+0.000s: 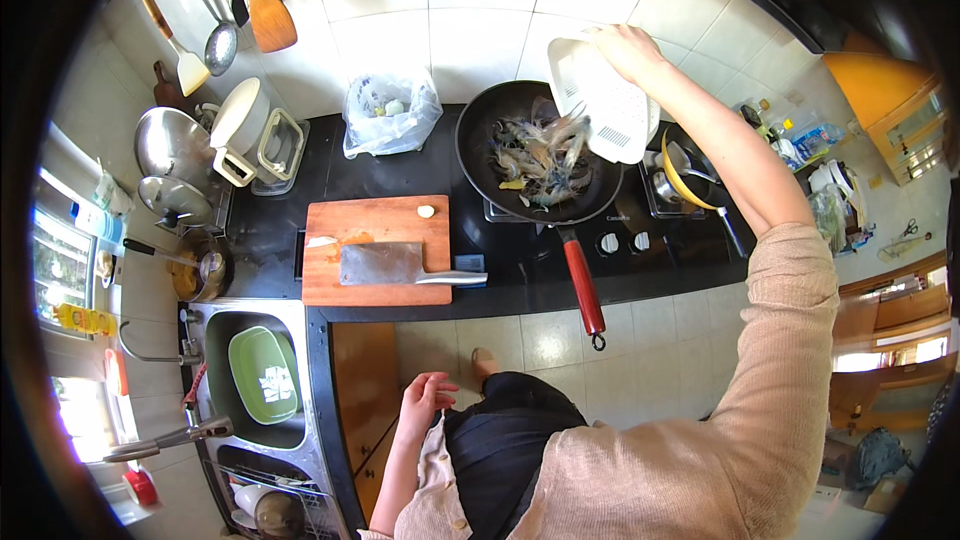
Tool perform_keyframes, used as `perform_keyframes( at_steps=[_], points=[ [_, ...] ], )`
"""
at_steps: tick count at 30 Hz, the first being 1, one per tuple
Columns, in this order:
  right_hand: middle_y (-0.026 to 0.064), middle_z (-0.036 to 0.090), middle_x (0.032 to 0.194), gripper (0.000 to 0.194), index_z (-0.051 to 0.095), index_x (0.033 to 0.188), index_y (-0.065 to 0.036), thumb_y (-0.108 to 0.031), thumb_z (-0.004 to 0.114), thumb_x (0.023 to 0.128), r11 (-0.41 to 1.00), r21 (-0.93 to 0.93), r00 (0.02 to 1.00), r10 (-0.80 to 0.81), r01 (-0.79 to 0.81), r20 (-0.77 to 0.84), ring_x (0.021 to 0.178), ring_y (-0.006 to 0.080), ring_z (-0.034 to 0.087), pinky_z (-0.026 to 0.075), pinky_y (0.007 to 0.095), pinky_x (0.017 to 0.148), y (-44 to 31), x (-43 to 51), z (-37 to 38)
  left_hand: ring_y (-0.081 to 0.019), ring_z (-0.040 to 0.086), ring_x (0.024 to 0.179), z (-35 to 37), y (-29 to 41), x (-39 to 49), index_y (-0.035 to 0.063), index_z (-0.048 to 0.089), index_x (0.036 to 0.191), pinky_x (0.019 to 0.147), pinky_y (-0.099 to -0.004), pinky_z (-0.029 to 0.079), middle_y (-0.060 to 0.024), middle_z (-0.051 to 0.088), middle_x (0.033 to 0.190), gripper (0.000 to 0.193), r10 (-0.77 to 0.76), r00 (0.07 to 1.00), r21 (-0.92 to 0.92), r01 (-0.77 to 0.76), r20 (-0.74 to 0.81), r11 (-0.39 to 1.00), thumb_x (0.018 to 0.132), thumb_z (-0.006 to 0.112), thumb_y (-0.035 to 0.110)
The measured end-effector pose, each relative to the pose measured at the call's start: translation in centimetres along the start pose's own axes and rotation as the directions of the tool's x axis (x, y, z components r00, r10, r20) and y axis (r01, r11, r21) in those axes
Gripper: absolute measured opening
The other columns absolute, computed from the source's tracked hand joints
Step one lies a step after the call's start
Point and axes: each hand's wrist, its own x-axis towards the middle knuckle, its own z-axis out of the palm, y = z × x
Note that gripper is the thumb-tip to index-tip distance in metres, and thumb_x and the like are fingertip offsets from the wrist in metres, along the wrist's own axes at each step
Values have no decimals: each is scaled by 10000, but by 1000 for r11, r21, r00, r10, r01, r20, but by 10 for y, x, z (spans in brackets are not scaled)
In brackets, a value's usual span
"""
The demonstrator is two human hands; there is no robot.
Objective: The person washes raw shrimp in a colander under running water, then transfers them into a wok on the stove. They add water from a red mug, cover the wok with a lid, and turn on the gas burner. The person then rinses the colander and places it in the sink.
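My right hand (627,52) grips the far edge of a white plastic basket (606,101), tipped on its side over the right part of a black frying pan (480,142). Whole raw shrimp (544,154) lie heaped in the pan, some against the basket's lower edge, with a yellowish slice among them. The pan sits on the hob, its red handle (582,285) pointing towards me. My left hand (427,397) hangs before my body, holding nothing, its fingers loosely bent. A cleaver (382,263) rests on a wooden cutting board (322,221), beside small pale pieces.
A bag-lined container (394,135) stands left of the pan. Right of it, a yellow-rimmed pan (679,184) sits on the other burner. At left are pot lids (172,146) and a sink with a green basin (247,367). Utensils, among them a wooden spatula (271,22), hang above.
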Motion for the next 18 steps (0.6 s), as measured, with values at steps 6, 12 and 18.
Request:
perform_keyframes(
  at_steps=[6, 12, 18],
  points=[
    [198, 676, 895, 209, 639, 1001, 5, -116, 496, 907, 987, -159, 997, -15, 4, -72, 837, 309, 696, 583, 391, 717, -1, -4, -26, -126, 644, 692, 0, 0, -1, 3, 563, 1135, 654, -251, 528, -117, 695, 940, 311, 22, 1000, -11, -22, 0, 1000, 1030, 439, 268],
    [232, 659, 911, 244, 591, 1116, 5, -92, 455, 938, 973, -229, 979, -30, -18, -203, 865, 333, 686, 574, 404, 727, -2, -8, -39, -122, 642, 695, -2, -5, -2, 19, 568, 1130, 658, -251, 527, -110, 698, 940, 300, 27, 1000, -12, -27, -3, 1000, 1027, 443, 271],
    [191, 696, 947, 258, 665, 1028, -9, -134, 473, 908, 943, 158, 906, 325, -292, -269, 783, 274, 705, 577, 360, 666, 59, -23, -32, -119, 639, 696, -6, -7, -3, 31, 573, 1128, 658, -252, 528, -102, 699, 941, 290, 51, 999, -35, -51, 2, 998, 1031, 434, 267]
  ],
)
